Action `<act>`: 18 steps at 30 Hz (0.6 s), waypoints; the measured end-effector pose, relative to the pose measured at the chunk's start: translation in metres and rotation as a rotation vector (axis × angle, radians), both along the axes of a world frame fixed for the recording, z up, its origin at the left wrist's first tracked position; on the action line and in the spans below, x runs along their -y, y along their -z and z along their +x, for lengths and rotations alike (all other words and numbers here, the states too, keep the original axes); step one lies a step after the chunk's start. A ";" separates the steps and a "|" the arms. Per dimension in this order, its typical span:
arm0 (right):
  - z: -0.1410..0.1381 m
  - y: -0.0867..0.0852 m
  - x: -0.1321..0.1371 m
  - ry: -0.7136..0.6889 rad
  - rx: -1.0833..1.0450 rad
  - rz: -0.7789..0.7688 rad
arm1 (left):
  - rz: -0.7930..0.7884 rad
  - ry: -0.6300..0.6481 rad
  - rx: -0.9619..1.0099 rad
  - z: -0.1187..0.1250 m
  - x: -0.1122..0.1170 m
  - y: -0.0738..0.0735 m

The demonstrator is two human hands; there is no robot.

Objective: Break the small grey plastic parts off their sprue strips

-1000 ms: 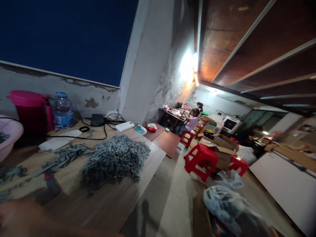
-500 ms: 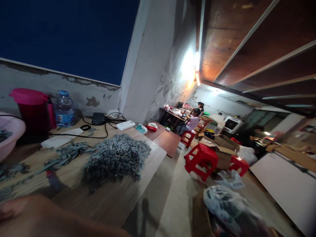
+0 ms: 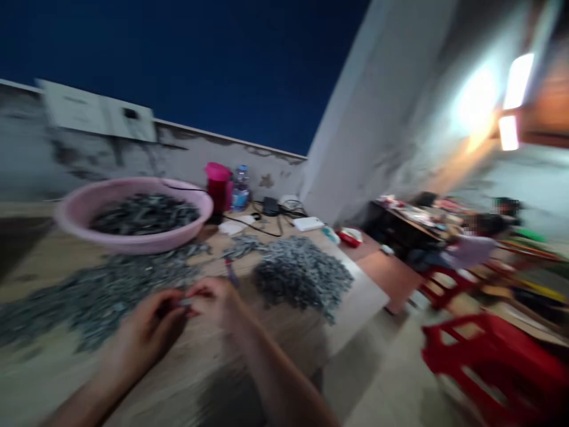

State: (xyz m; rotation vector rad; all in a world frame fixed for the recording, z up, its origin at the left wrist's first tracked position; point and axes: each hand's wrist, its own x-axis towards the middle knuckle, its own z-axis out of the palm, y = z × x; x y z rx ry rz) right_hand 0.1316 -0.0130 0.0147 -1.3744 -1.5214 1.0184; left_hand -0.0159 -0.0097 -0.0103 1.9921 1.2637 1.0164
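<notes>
Above the table my left hand (image 3: 149, 326) and my right hand (image 3: 217, 301) meet, fingers pinched. A small grey piece (image 3: 185, 302) shows between the fingertips, held from both sides; blur hides its exact kind. Behind and left of the hands spreads a loose layer of grey strip-like pieces (image 3: 102, 293). To the right stands a heaped pile of small grey pieces (image 3: 302, 273). Just beyond my right hand is a small red-topped thing (image 3: 230, 271), perhaps a little bottle.
A pink basin (image 3: 133, 240) holds dark grey pieces. Along the wall stand a pink-lidded jug (image 3: 217, 187), a water bottle (image 3: 240, 190), cables and a white phone-like object (image 3: 308, 223). Red stools (image 3: 498, 362) are on the floor at right; other people sit farther back.
The view has swung left, bringing the whole basin into sight. Both hands now show together at the grey piece; before, only a blurred hand and forearm appeared at the lower left.
</notes>
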 end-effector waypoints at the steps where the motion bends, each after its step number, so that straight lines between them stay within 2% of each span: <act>1: -0.001 -0.001 -0.001 -0.028 -0.011 0.000 | 0.051 0.013 -0.034 -0.010 -0.004 0.000; 4: 0.024 -0.010 -0.001 0.076 0.091 0.084 | 0.263 -0.071 -0.093 -0.026 -0.018 0.000; 5: 0.039 -0.013 0.000 0.175 0.177 0.124 | 0.299 -0.102 -0.122 -0.028 -0.023 0.000; 8: 0.077 -0.021 0.002 0.560 0.674 0.230 | 0.380 -0.203 -0.234 -0.028 -0.030 0.002; 10: 0.088 -0.022 0.001 0.643 0.892 0.286 | 0.385 -0.216 -0.338 -0.027 -0.029 0.002; 12: 0.082 -0.019 -0.007 0.524 0.958 0.369 | 0.370 -0.216 -0.433 -0.026 -0.027 0.002; 14: 0.066 -0.014 -0.024 0.310 0.957 0.435 | 0.357 -0.213 -0.502 -0.025 -0.025 0.001; 16: 0.046 -0.006 -0.048 0.189 1.016 0.413 | 0.354 -0.198 -0.548 -0.024 -0.024 0.001; 18: 0.031 0.001 -0.072 0.177 1.120 0.302 | 0.361 -0.182 -0.579 -0.024 -0.025 0.001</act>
